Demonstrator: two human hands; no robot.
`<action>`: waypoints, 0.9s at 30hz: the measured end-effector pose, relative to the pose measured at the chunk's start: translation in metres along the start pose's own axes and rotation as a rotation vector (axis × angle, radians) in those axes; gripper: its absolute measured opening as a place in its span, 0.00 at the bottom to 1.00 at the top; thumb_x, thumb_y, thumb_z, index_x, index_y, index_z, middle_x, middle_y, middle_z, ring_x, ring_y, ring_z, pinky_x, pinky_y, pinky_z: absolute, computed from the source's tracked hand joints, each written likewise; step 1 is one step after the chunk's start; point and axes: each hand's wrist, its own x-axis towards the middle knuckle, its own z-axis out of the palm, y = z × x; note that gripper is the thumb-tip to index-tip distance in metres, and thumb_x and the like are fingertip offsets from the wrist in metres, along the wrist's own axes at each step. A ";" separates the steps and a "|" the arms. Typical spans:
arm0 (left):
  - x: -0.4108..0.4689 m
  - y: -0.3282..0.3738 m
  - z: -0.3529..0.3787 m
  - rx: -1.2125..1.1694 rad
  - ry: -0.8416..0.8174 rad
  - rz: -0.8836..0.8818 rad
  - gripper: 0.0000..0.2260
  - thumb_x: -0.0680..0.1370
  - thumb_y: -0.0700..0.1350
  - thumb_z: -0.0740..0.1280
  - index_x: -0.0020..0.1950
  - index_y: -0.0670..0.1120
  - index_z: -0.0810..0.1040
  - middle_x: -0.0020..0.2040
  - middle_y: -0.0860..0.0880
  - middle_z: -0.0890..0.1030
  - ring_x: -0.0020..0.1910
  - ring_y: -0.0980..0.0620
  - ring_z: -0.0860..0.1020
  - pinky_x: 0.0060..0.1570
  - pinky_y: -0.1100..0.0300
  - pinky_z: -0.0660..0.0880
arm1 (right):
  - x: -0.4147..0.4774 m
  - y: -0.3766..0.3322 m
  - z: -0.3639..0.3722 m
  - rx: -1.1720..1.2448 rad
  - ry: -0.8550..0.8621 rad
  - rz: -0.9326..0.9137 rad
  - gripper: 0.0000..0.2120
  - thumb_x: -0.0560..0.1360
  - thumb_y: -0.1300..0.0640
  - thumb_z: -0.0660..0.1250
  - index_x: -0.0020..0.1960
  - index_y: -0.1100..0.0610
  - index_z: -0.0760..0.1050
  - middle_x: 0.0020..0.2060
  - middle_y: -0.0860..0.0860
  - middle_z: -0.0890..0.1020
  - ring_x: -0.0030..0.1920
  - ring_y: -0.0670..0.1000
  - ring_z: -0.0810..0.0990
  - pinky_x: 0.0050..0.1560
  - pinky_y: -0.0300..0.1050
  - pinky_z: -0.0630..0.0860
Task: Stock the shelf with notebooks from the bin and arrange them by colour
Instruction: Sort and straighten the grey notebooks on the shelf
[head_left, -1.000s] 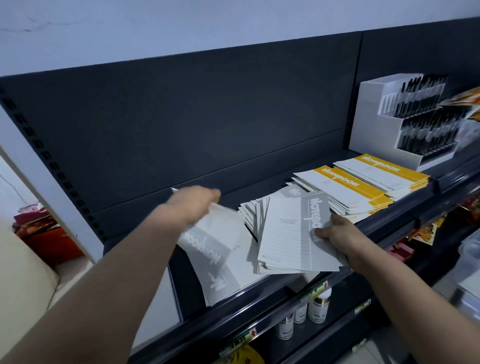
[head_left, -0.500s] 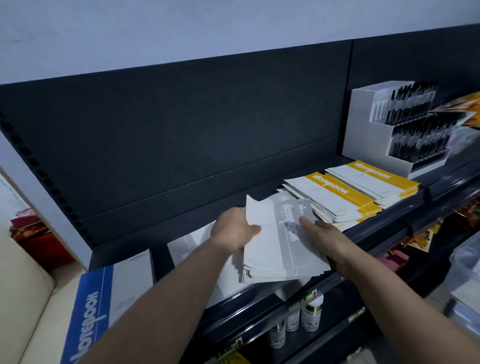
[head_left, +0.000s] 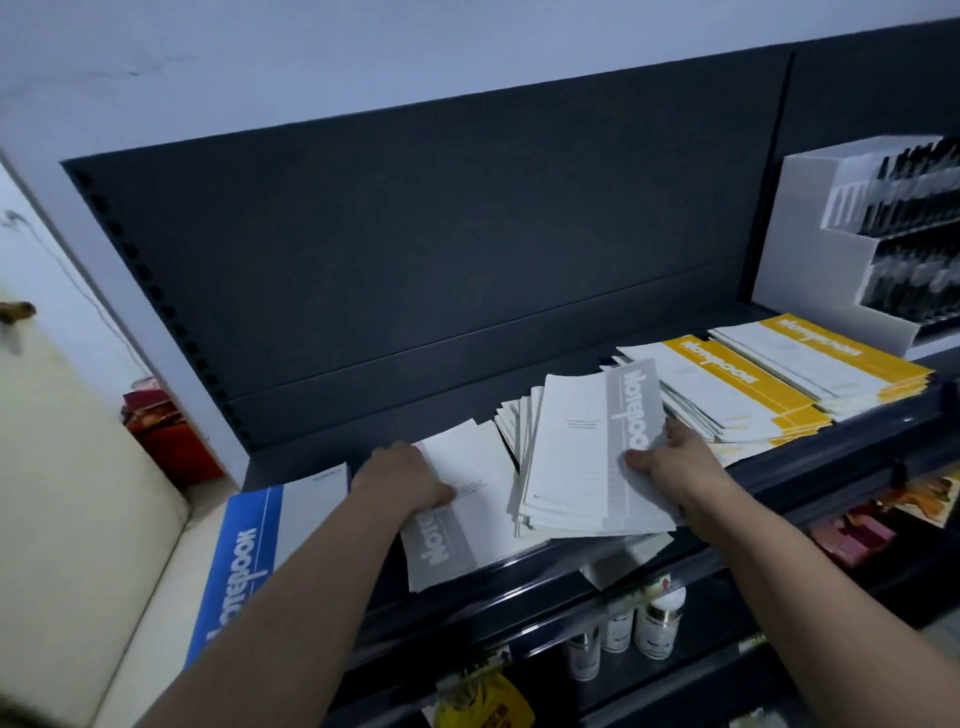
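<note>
squaring up the greys: loose grey notebook (head_left: 467, 467) lies on the shelf (head_left: 841, 452) just left of the grey stack (head_left: 571, 457), touching it, with its long axis roughly front-to-back but skewed and its title end toward lower left of frame. left hand (head_left: 410, 475) sits on it palm down, fingers (head_left: 439, 493) pressing, not wrapped round it; right hand (head_left: 675, 467) grips the stack's right edge, thumb on top. my read: left hand is nearer, so it should slide the notebook right and twist it to line up.
</note>
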 end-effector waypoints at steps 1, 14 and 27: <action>0.000 -0.001 0.001 0.021 0.013 -0.008 0.31 0.73 0.60 0.68 0.67 0.39 0.69 0.62 0.43 0.74 0.61 0.43 0.75 0.57 0.53 0.75 | 0.001 0.001 0.000 0.002 -0.005 -0.004 0.16 0.75 0.66 0.66 0.62 0.58 0.70 0.52 0.56 0.79 0.51 0.58 0.79 0.51 0.53 0.77; 0.010 -0.011 -0.008 -0.247 0.292 -0.089 0.07 0.72 0.38 0.68 0.48 0.40 0.74 0.51 0.41 0.80 0.49 0.42 0.79 0.42 0.56 0.74 | 0.003 0.003 -0.009 0.024 -0.096 0.005 0.12 0.77 0.63 0.65 0.57 0.55 0.68 0.49 0.53 0.78 0.42 0.53 0.77 0.36 0.43 0.73; 0.013 0.013 0.003 0.055 0.035 0.617 0.27 0.72 0.34 0.68 0.66 0.57 0.73 0.67 0.57 0.70 0.65 0.51 0.64 0.63 0.54 0.68 | 0.001 0.004 -0.017 -0.003 -0.135 0.003 0.12 0.76 0.63 0.67 0.57 0.57 0.70 0.52 0.55 0.81 0.49 0.58 0.80 0.51 0.53 0.78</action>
